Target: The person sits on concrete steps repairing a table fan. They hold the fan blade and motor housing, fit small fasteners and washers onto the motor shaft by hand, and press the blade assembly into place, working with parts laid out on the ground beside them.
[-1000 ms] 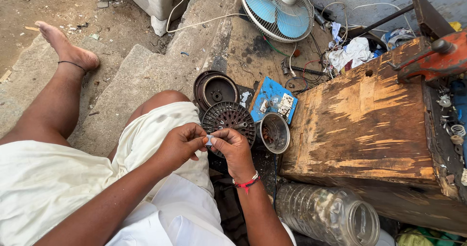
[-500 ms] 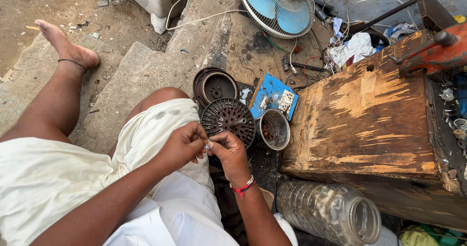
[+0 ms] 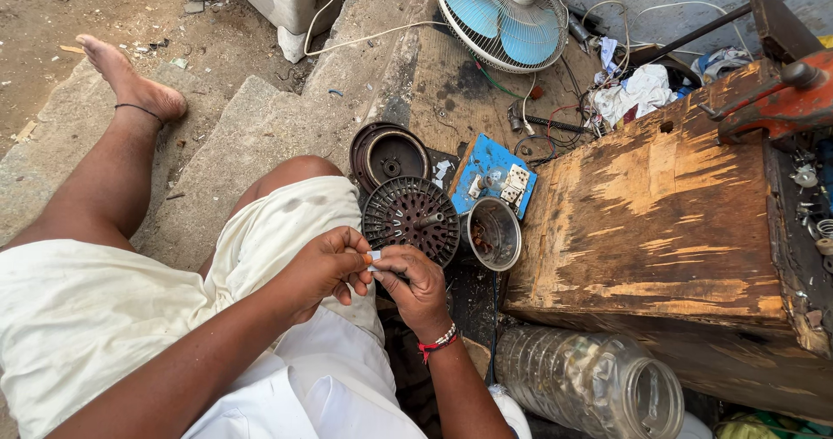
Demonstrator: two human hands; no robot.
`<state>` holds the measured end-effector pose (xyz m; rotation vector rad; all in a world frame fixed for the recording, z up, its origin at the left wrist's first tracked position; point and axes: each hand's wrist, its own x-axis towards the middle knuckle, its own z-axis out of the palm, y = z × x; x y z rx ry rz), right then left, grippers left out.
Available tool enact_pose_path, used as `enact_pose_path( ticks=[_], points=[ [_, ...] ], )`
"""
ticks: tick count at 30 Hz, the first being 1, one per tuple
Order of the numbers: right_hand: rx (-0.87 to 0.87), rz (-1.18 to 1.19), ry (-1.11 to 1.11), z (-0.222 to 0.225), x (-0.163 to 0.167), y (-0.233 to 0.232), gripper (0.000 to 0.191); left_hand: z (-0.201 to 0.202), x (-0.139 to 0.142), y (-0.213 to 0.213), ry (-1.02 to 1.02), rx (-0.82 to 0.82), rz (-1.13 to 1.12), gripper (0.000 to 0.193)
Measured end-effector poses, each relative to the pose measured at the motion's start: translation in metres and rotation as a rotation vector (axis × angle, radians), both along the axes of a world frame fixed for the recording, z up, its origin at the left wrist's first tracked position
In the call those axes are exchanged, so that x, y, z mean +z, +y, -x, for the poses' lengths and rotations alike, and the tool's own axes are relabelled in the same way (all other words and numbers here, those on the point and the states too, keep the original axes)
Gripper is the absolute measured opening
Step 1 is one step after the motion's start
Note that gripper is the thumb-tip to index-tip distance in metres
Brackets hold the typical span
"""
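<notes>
small white piece [image 3: 375, 255] mostly hidden by fingers

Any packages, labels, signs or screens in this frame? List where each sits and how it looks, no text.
Clear plastic jar: lying on its side at lower right, below the wooden block, open-mouthed, ribbed.
Blue board: flat rectangle behind the round metal cup, carrying white switches.
Small white piece: pinched between left hand and right hand; any markings are too small to tell.
No signs or screens.

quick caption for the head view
Both hands, left hand and right hand, pinch a small white piece beside a slotted motor rotor.

A clear plastic jar [image 3: 590, 380] lies on its side beside the wooden bench [image 3: 659, 222].
</notes>
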<state>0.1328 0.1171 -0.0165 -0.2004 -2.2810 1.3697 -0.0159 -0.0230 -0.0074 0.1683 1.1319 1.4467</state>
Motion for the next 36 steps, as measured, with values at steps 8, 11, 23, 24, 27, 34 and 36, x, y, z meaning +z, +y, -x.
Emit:
enact_pose_path(
  ticks=[8, 11, 23, 24, 27, 34, 36],
  points=[
    [0.035, -0.012, 0.046, 0.000, -0.007, 0.000, 0.018, -0.004, -0.008, -0.001, 0.033, 0.028, -0.054, 0.013],
    [0.005, 0.067, 0.030, -0.001, -0.014, -0.002, 0.016, -0.006, -0.012, 0.001, 0.071, 0.057, -0.060, 0.010],
    [-0.027, 0.727, 0.118, 0.003, -0.044, 0.001, 0.012, -0.003, -0.013, 0.008, 0.216, 0.002, -0.060, 0.011],
    [-0.036, 0.737, 0.108, 0.001, -0.045, 0.002, 0.012, -0.003, -0.014, 0.008, 0.218, 0.000, -0.072, 0.013],
    [-0.060, 0.743, 0.079, -0.005, -0.052, 0.000, 0.011, -0.006, -0.021, 0.007, 0.212, -0.021, -0.078, 0.013],
    [-0.050, 0.756, 0.033, -0.032, -0.067, -0.002, 0.017, -0.021, -0.042, 0.008, 0.186, -0.104, -0.050, 0.010],
    [-0.055, 0.827, -0.004, -0.041, -0.071, 0.000, 0.022, -0.025, -0.046, 0.010, 0.206, -0.134, -0.041, 0.009]
  ],
)
